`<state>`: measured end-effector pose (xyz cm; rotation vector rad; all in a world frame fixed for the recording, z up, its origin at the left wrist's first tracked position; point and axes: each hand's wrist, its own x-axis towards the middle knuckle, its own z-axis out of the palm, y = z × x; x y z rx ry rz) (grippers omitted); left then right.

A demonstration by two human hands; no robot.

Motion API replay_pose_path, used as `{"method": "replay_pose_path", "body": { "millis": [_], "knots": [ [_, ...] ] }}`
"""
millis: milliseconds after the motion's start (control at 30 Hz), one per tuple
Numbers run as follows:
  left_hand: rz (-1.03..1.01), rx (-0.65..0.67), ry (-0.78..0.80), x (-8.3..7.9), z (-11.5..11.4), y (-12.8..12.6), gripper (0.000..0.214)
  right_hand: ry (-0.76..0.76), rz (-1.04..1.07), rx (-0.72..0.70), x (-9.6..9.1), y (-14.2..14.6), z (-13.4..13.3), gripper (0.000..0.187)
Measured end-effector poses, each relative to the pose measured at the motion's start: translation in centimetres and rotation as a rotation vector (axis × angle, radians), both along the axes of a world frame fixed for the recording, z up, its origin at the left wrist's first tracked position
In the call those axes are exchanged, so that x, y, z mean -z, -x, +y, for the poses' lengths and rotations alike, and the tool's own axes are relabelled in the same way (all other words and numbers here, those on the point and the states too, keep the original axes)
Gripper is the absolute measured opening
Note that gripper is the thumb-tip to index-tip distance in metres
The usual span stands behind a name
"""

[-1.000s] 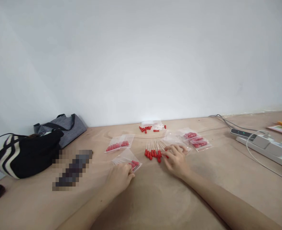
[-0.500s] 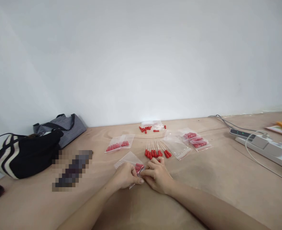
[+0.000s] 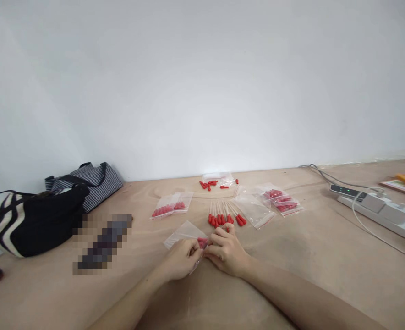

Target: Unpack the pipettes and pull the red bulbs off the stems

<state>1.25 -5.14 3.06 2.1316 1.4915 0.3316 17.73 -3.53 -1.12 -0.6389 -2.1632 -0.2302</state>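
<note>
A clear zip bag [image 3: 183, 230] with red rubber bulbs [image 3: 201, 241] in it lies low in front of me. My left hand [image 3: 180, 259] is closed on its near edge, thumb and fingers pinched together. My right hand [image 3: 229, 253] pinches the same bag at its right corner; its fingertips are partly hidden. Just beyond my right fingers, several droppers [image 3: 219, 220] with red bulbs and thin pale stems lie fanned out. An unfilled zip bag [image 3: 254, 211] lies to their right.
More zip bags of red bulbs lie left [image 3: 171, 207] and right [image 3: 281, 200]. Loose red bulbs [image 3: 207, 185] are near the wall. A black bag [image 3: 47, 224], a striped bag [image 3: 102, 188] and a blurred dark object [image 3: 104, 243] are leftward. A power strip [image 3: 388, 220] with cables stands right.
My left hand has curled its thumb in and shifted slightly along the bag's edge towards my right hand. My right hand has barely moved.
</note>
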Motion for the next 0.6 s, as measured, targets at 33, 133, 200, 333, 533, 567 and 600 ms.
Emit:
{"method": "replay_pose_path", "body": {
  "millis": [33,133,200,333,533,567,600],
  "knots": [
    [0.057,0.0,-0.05,0.1,-0.15,-0.12,0.027,-0.013,-0.008,0.0,0.0,0.08,0.01,0.016],
    [0.17,0.0,-0.146,0.4,-0.53,-0.43,0.023,-0.08,-0.044,-0.016,0.01,0.24,0.06,0.017],
    [0.212,0.003,-0.161,0.5,-0.68,-0.59,0.023,-0.129,-0.064,-0.024,-0.02,0.26,0.11,0.018],
    [0.259,0.006,-0.174,0.45,-0.71,-0.82,0.022,-0.17,-0.147,-0.036,-0.09,0.14,0.23,0.022],
    [0.288,-0.042,-0.201,0.4,-0.61,-0.75,0.023,-0.045,-0.29,-0.095,-0.49,-0.21,-0.03,0.02],
    [0.274,-0.045,-0.191,0.26,-0.65,-0.7,0.023,-0.002,-0.292,-0.091,-0.64,-0.31,-0.13,0.018],
    [0.257,-0.045,-0.175,0.04,-0.69,-0.62,0.024,0.047,-0.289,-0.084,-0.81,-0.43,-0.24,0.016]
  ]
}}
